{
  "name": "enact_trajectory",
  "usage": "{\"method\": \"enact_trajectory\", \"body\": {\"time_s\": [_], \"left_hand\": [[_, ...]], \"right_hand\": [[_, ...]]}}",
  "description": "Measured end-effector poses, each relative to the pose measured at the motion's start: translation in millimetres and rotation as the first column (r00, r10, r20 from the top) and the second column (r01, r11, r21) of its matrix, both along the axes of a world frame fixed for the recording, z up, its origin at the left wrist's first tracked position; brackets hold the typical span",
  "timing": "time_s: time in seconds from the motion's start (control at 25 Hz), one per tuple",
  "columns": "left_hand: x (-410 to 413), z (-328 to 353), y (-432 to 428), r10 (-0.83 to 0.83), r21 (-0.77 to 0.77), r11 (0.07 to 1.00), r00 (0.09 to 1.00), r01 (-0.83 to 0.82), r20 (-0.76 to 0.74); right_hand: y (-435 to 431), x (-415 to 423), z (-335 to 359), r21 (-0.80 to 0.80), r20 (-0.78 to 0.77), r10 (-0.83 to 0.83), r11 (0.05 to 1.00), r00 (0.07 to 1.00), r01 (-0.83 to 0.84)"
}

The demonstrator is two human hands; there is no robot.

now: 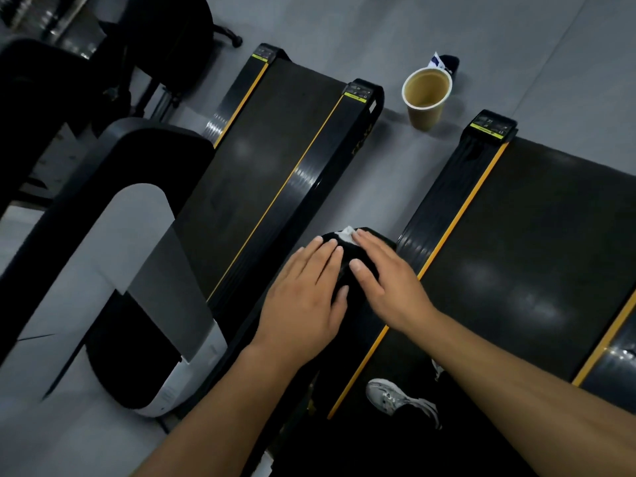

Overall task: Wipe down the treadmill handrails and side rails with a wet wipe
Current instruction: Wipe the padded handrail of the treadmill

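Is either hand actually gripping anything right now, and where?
Nothing is gripped. The right hand presses the wet wipe flat on the handrail end with straight fingers; the left hand rests flat beside it.

open floor strip (pixel 389 187) between treadmills, paper cup (pixel 426 98) standing at far end

Cup (pixel 426 98) on floor (pixel 481 29) between left treadmill (pixel 275 149), right treadmill (pixel 533 235); wipe (pixel 347 234) on handrail (pixel 354 266).

Black treadmill belt (pixel 275 160) – yellow stripes; white wipe (pixel 347 233); tan cup (pixel 426 98).
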State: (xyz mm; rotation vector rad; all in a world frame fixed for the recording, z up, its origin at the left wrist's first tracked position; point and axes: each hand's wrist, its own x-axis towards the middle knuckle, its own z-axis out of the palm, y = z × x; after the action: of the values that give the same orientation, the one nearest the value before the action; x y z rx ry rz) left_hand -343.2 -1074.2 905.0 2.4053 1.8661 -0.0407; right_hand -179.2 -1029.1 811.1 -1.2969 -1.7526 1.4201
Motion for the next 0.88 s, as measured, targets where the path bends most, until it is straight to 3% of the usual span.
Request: {"method": "enact_trajectory", "body": {"time_s": [0.16, 0.32, 0.52, 0.68, 0.88], "left_hand": [[0.5, -8.1, 19.7, -0.034, -0.001, 0.999, 0.998, 0.034, 0.046], [2.1, -13.6, 18.4, -0.031, 0.051, 0.998, 0.999, 0.03, 0.034], [2.9, -13.3, 18.7, -0.03, 0.048, 0.998, 0.998, 0.028, 0.046], [3.0, -15.0, 18.0, -0.027, 0.058, 0.998, 0.999, 0.025, 0.039], [2.3, -14.6, 17.8, -0.021, 0.051, 0.999, 0.998, 0.019, 0.053]], "right_hand": [[5.7, 11.3, -10.6, 0.09, -0.061, 0.17, 0.982, 0.983, -0.164], [35.9, 20.0, -31.4, -0.061, 0.059, 0.122, 0.991, 0.991, -0.119], [36.9, 7.2, -22.3, 0.074, -0.095, 0.279, 0.959, 0.955, -0.273], [57.9, 11.4, -40.2, -0.117, 0.065, 0.207, 0.973, 0.976, -0.198], [43.0, 6.2, -34.0, 0.038, -0.042, 0.317, 0.948, 0.948, -0.315]]}}
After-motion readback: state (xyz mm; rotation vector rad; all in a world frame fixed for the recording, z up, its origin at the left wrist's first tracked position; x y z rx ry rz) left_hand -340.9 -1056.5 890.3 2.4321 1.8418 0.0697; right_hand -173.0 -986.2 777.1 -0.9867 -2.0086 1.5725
